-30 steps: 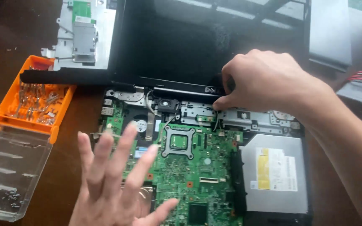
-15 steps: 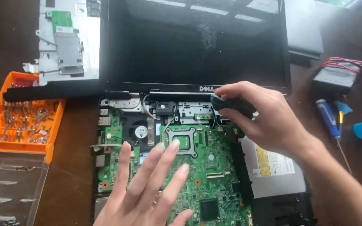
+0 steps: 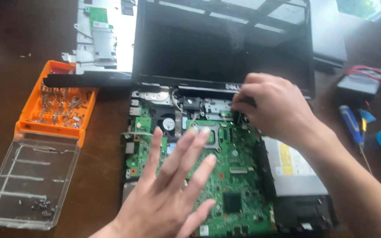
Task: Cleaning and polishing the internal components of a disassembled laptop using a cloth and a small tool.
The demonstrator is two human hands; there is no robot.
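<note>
the green motherboard (image 3: 208,176) lies bare in the laptop base, below the screen (image 3: 221,48). left hand (image 3: 173,194) hovers flat, fingers spread, empty; right hand (image 3: 270,105) pinches at the hinge edge, contents hidden. likely stiff, fragile: grip edges.

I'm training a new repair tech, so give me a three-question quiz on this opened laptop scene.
1. True or false: the left hand lies with its fingers spread over the green motherboard.
2. Which thing is the right hand at? A) the orange screw box B) the hinge area below the black screen C) the blue screwdriver
3. What silver part sits to the right of the motherboard?

Key: 1 true. 2 B. 3 the optical drive.
</note>
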